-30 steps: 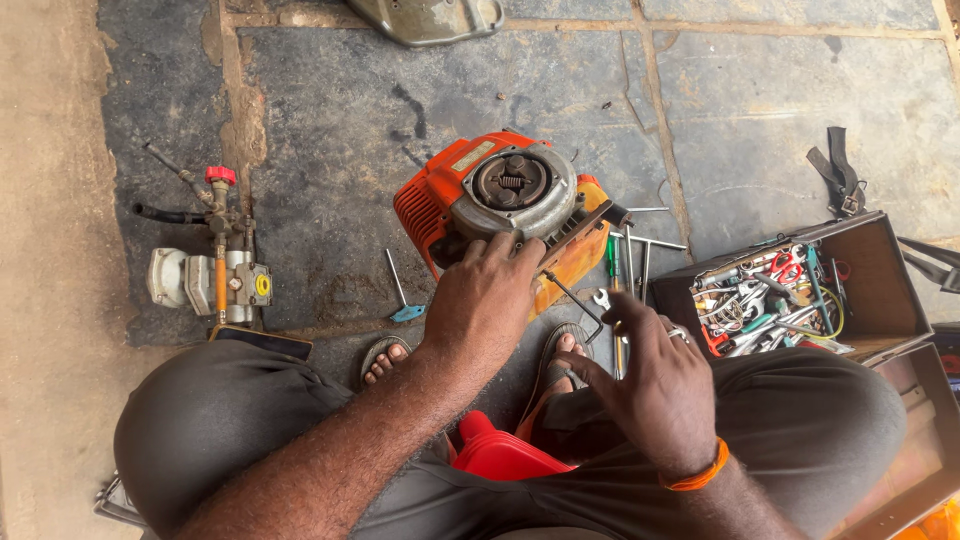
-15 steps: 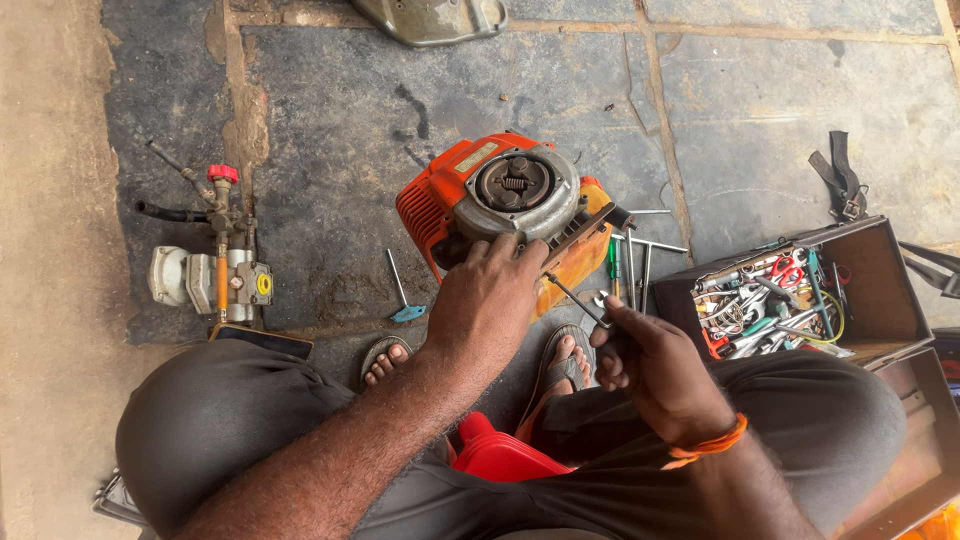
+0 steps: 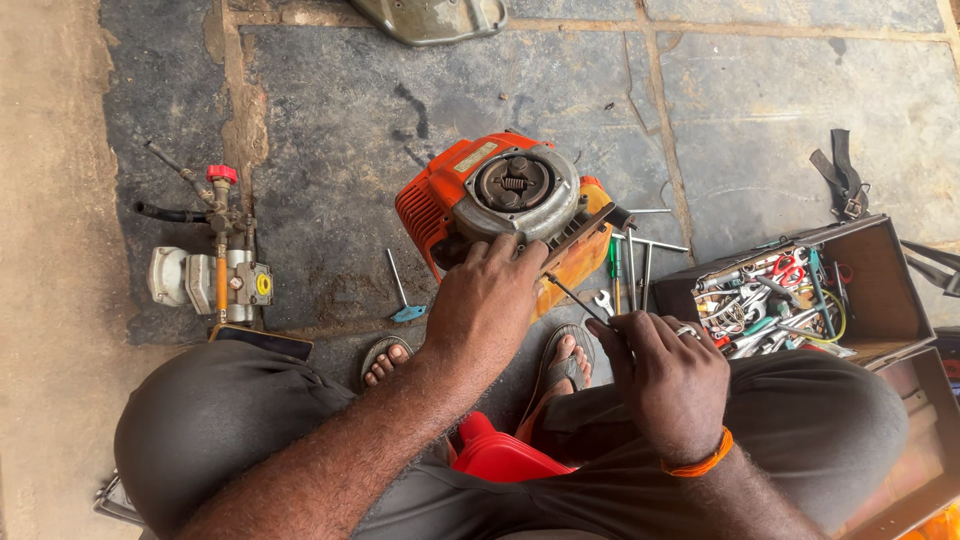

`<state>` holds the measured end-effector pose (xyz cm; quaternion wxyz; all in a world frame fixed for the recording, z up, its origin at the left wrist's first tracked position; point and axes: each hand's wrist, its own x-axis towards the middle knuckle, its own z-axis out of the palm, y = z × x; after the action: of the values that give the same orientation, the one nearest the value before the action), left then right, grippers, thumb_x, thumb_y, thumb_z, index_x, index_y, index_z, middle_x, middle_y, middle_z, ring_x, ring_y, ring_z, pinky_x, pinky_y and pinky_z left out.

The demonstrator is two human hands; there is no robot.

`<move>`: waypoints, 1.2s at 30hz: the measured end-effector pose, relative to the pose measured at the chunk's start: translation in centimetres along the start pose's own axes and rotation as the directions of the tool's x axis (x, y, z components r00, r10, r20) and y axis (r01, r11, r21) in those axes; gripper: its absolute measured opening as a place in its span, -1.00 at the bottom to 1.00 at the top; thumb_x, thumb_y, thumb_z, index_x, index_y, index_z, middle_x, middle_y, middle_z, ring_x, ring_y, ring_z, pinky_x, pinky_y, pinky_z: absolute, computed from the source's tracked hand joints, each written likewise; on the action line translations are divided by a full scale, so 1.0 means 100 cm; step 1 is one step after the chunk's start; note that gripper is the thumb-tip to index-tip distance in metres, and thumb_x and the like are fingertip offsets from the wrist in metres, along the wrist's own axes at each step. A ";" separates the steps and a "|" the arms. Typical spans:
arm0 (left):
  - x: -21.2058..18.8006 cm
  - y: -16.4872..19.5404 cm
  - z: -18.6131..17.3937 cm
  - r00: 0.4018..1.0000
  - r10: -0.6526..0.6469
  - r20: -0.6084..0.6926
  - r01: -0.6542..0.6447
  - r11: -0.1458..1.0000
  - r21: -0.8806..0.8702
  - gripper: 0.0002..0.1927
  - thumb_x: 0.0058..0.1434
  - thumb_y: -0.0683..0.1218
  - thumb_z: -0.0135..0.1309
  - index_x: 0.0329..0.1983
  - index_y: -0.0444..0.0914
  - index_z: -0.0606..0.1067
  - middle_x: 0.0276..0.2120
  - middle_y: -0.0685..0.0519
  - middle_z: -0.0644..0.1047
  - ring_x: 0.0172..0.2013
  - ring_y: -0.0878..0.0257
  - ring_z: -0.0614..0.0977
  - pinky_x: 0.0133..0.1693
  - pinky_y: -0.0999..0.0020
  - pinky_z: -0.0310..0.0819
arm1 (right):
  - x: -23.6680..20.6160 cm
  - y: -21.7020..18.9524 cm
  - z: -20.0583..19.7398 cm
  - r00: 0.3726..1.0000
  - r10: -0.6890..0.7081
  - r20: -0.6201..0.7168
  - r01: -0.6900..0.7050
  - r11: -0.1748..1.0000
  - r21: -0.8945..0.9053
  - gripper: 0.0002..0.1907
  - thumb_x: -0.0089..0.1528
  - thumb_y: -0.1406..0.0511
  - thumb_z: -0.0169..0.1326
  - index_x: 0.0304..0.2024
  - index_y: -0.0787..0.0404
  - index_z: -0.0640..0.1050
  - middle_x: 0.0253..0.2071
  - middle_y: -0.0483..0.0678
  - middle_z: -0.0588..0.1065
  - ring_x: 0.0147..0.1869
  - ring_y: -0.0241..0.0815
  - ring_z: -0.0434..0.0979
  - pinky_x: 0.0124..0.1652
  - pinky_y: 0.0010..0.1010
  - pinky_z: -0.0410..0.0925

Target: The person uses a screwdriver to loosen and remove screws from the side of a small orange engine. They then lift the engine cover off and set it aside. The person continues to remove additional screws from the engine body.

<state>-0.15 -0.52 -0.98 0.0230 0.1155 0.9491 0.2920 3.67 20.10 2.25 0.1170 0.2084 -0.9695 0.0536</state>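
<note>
— What is the person doing down there on the stone floor (image 3: 780, 110)?

— Sitting low, knees spread, with a small orange engine (image 3: 505, 215) lying in the centre of the frame. The left hand (image 3: 488, 305) is resting on the engine's near edge, fingers (image 3: 500, 250) spread and pressing down on the grey metal housing, not wrapped around anything.

— And the other hand?

— The right hand (image 3: 665, 380) is sitting just right of centre, lower down, fingers curled closed around a thin dark metal rod (image 3: 578, 300). The rod is slanting up and to the left, its tip reaching the engine's lower right side, close by the left hand's fingertips.

— What else is lying about?

— Just right of the engine, a few T-handle wrenches (image 3: 640, 255) and a small spanner (image 3: 603, 300) are lying on the floor. Further right, an open brown toolbox (image 3: 880, 280) is sitting crammed with tools and wires. A blue-handled key (image 3: 402, 295) is lying left of the engine, near a sandalled foot (image 3: 382, 360). At the left edge a pale carburettor-like part (image 3: 215, 280) with a red cap and a black hose is standing well apart from everything.

— Anything near the person's lap?

— A red plastic piece (image 3: 500, 455) is showing between the legs, at the bottom centre. At the top edge a grey metal cover (image 3: 430, 18) is partly showing, and black straps (image 3: 840, 180) are lying in the upper right.
</note>
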 end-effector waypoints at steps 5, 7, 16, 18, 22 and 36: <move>0.000 0.000 0.000 1.000 0.001 0.022 -0.001 1.000 0.020 -0.62 0.21 -0.16 0.22 0.07 -0.34 0.45 -0.09 -0.18 0.52 -0.03 -0.04 0.62 -0.10 0.11 0.64 | 0.001 0.003 0.020 0.620 0.391 0.680 -0.769 0.131 0.625 -0.64 0.37 0.13 0.08 -0.35 0.27 0.57 -0.57 -0.07 0.52 -0.53 -0.25 0.48 -0.45 -0.40 0.31; 0.000 0.000 -0.001 1.000 0.011 0.011 -0.011 1.000 0.019 -0.61 0.20 -0.16 0.23 0.06 -0.34 0.45 -0.09 -0.18 0.53 -0.03 -0.05 0.62 -0.10 0.11 0.64 | 0.001 0.004 0.022 0.613 0.302 0.730 -0.733 -0.127 0.668 -0.67 0.39 0.13 0.04 -0.27 0.26 0.56 -0.53 -0.07 0.54 -0.47 -0.28 0.49 -0.42 -0.43 0.33; -0.010 -0.009 -0.012 0.997 0.078 0.020 -0.078 0.997 0.003 -0.51 0.14 -0.23 0.20 0.16 -0.37 0.41 -0.16 -0.18 0.55 -0.10 -0.06 0.64 -0.14 0.08 0.64 | 0.005 -0.005 -0.012 0.998 -0.031 0.060 0.022 0.988 0.155 -0.45 0.15 0.03 0.28 -0.06 0.34 0.53 -0.31 -0.04 0.57 -0.25 -0.11 0.60 -0.24 -0.31 0.41; -0.010 -0.010 -0.014 0.994 0.106 0.014 -0.106 0.994 0.022 -0.46 0.10 -0.24 0.21 0.18 -0.37 0.41 -0.16 -0.19 0.55 -0.12 -0.07 0.64 -0.16 0.07 0.64 | 0.010 -0.005 -0.019 0.987 -0.154 0.055 0.150 0.986 0.067 -0.65 0.16 0.10 0.29 -0.20 0.21 0.57 -0.33 -0.05 0.57 -0.24 -0.07 0.61 -0.22 -0.24 0.42; -0.009 -0.009 -0.013 0.997 0.076 0.022 -0.076 0.997 -0.007 -0.53 0.13 -0.24 0.20 0.12 -0.37 0.43 -0.18 -0.18 0.56 -0.14 -0.05 0.65 -0.18 0.08 0.64 | 0.013 -0.006 -0.021 0.976 -0.214 0.027 0.215 0.977 -0.016 -0.72 0.18 0.14 0.25 -0.24 0.20 0.57 -0.36 -0.06 0.56 -0.27 -0.06 0.59 -0.23 -0.24 0.41; -0.008 -0.003 -0.006 0.998 -0.056 -0.009 0.055 0.994 -0.098 -0.75 0.29 -0.06 0.17 -0.11 -0.31 0.46 -0.21 -0.13 0.56 -0.13 -0.04 0.64 -0.15 0.04 0.59 | 0.005 0.015 0.002 0.944 0.215 0.252 -0.316 0.812 0.491 -0.65 0.21 0.08 0.25 -0.20 0.21 0.53 -0.40 -0.06 0.56 -0.32 -0.11 0.59 -0.33 -0.26 0.40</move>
<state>0.51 -1.28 -0.64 0.0313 0.0859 0.9367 0.3381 2.57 21.28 2.10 -0.0435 0.0984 -0.9438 0.3125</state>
